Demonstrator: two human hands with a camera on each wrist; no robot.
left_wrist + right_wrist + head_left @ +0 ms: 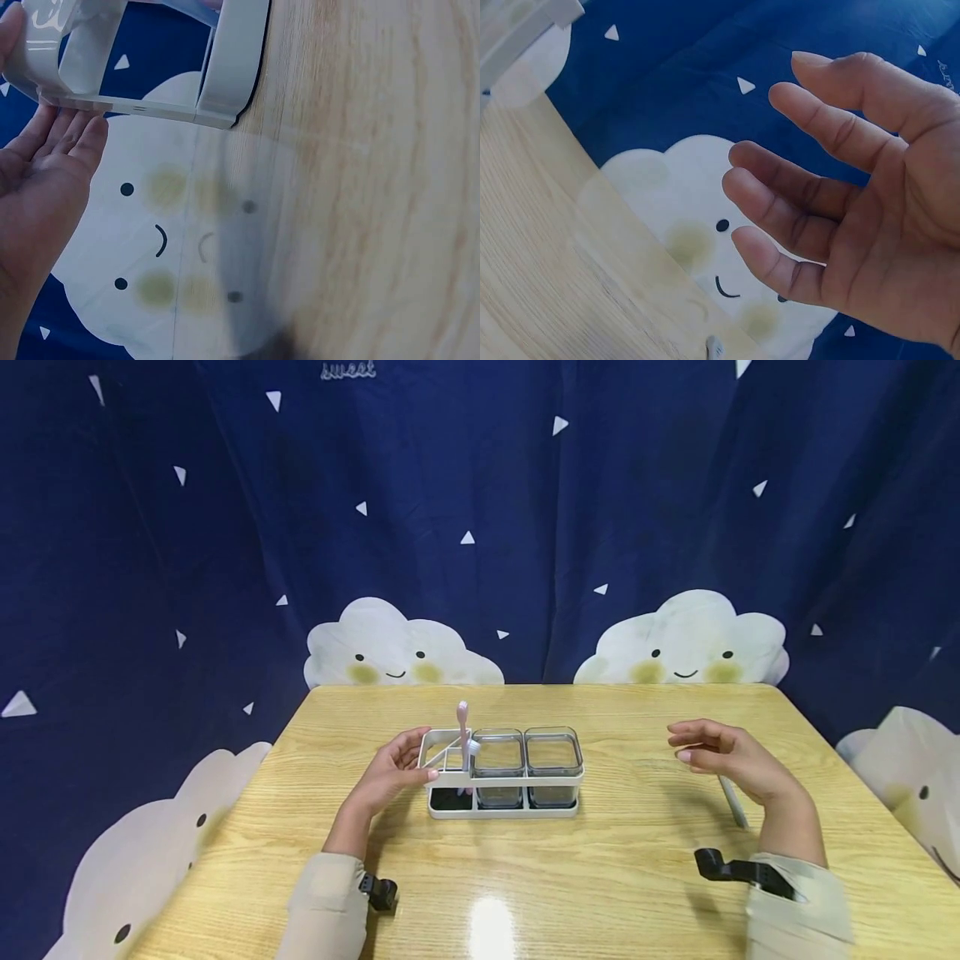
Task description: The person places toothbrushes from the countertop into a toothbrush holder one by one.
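Note:
A white toothbrush holder (pixel 504 782) with two clear cups (pixel 498 767) in its slots stands mid-table. A pink toothbrush (pixel 462 735) leans upright in the divided left section. My left hand (pixel 392 770) grips the holder's left end, thumb at the front and fingers round the side and back; the left wrist view shows those fingers against the holder's frame (pixel 139 109). My right hand (pixel 738 762) hovers to the right, fingers loosely bent and parted, holding nothing. Below it lies a slim pale stick (pixel 733 802), partly hidden by the hand; its end (pixel 715 347) shows in the right wrist view.
A light wood table (pixel 600 877) carries everything. Behind it hangs a dark blue curtain (pixel 480 468) with white triangles and smiling clouds. Each wrist bears a black camera mount, as on the right wrist strap (pixel 742 870).

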